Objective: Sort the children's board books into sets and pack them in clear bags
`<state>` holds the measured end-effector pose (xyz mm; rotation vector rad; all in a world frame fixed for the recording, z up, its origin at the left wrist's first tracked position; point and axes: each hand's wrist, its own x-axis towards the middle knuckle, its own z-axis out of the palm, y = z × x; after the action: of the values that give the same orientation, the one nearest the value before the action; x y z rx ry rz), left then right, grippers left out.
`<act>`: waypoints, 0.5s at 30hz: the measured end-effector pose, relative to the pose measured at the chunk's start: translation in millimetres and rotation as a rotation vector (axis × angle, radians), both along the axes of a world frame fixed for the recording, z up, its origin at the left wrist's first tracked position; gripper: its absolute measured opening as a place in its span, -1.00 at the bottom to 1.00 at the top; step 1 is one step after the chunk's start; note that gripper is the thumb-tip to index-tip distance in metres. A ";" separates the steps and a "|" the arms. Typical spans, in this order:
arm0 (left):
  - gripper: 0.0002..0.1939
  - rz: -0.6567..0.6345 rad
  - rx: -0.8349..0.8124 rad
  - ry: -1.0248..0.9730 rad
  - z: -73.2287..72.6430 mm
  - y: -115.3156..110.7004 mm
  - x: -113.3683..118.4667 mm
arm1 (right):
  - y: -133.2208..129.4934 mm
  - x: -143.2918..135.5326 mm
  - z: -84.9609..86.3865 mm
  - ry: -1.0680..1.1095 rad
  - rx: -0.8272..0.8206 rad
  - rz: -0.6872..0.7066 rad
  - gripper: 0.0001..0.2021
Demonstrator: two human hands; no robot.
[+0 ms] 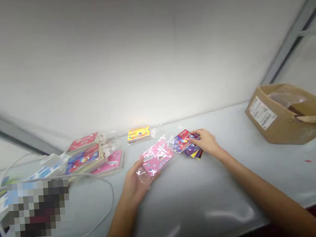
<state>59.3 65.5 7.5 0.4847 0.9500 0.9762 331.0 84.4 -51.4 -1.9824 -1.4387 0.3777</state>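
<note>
My left hand [136,179] is wrapped round a pink booklet [158,157] in a clear plastic sleeve, held above the table's middle. To its right, my right hand [204,141] pinches the edge of a red and purple booklet [183,140]. Beneath that booklet, several purple and yellow ones [192,151] lie fanned out on the table. A small stack with a yellow cover [139,133] rests near the wall, behind my left hand.
Stacked booklets [83,159] in plastic stand on the left, near a white cable [112,197]. An open cardboard box [285,120] with plastic inside is at the right. The white table [201,198] meets a wall behind.
</note>
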 end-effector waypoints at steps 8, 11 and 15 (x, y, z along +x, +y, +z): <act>-0.90 0.028 -0.016 0.023 0.8 0.2 0.5 | 0.0 -0.3 -0.8 0.018 0.013 0.004 -0.71; -0.88 0.030 -0.013 0.019 -0.3 0.9 -0.1 | 0.3 -0.2 -0.3 0.024 0.022 -0.004 -0.72; -0.89 0.035 -0.009 0.014 -2.0 1.6 -0.7 | 1.4 0.5 -0.5 0.056 0.057 -0.007 -0.77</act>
<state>58.6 67.1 5.5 0.4691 0.9780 1.0011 331.5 85.8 -51.9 -1.9158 -1.3924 0.3816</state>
